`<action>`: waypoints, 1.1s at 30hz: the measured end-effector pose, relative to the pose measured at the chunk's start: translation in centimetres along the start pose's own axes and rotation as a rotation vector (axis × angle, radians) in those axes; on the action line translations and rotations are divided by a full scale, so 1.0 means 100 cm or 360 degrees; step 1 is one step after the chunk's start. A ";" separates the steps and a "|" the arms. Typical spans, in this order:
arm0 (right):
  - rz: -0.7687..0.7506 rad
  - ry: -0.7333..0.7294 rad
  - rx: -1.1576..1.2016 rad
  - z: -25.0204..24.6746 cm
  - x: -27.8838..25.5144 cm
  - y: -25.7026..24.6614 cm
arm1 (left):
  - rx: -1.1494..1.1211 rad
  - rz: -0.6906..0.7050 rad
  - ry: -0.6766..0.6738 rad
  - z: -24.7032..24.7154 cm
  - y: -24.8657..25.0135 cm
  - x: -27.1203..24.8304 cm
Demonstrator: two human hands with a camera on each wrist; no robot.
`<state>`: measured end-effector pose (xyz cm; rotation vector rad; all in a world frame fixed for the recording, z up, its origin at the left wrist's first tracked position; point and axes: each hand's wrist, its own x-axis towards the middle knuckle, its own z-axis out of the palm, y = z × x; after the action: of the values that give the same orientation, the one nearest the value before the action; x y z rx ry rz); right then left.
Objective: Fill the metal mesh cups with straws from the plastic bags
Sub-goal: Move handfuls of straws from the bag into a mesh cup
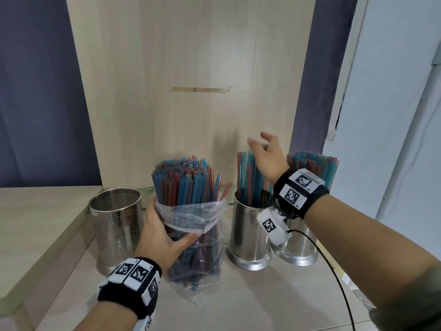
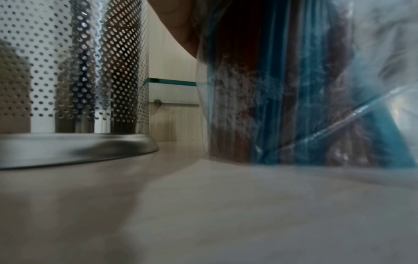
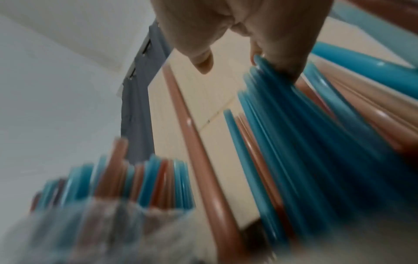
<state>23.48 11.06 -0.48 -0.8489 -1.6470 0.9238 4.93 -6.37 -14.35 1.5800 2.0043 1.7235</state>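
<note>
A clear plastic bag (image 1: 202,218) packed with blue and red straws (image 1: 183,180) stands upright on the wooden shelf. My left hand (image 1: 164,225) grips it round the middle; in the left wrist view the bag (image 2: 305,89) fills the right side. The middle mesh cup (image 1: 248,232) holds a loose bunch of straws (image 1: 243,177). My right hand (image 1: 260,144) hovers at their tops with fingers (image 3: 199,53) spread and relaxed, one touching the blue straw ends (image 3: 282,116). An empty mesh cup (image 1: 117,225) (image 2: 68,71) stands left of the bag. A third cup (image 1: 300,244) at the right is full of straws (image 1: 315,166).
A wooden back panel (image 1: 191,91) rises behind the cups. A raised ledge (image 1: 35,223) runs along the left. A black cable (image 1: 334,278) trails from my right wrist over the shelf. Bare shelf surface (image 1: 238,302) lies in front of the bag.
</note>
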 end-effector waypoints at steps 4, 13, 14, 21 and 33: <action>-0.0087 -0.0067 0.0113 -0.022 -0.007 -0.024 | 0.0003 0.0017 0.0008 0.000 0.001 0.000; 0.0010 -0.0369 -0.0786 -0.069 -0.099 0.014 | 0.0056 0.0012 0.0016 0.001 -0.001 0.000; 0.0060 -0.0428 -0.0951 -0.067 -0.104 0.028 | 0.0060 0.0010 0.0018 0.001 0.000 0.000; 0.0026 -0.0210 -0.0884 -0.032 -0.099 0.080 | 0.0086 0.0020 0.0045 0.000 0.008 -0.003; 0.0121 -0.0090 -0.0547 -0.008 -0.090 0.099 | 0.0169 -0.0005 0.0013 0.001 0.010 -0.004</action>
<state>27.19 7.79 -12.96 -1.1323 -1.8648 0.7306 5.78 -6.68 -13.84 1.6013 2.1342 1.6505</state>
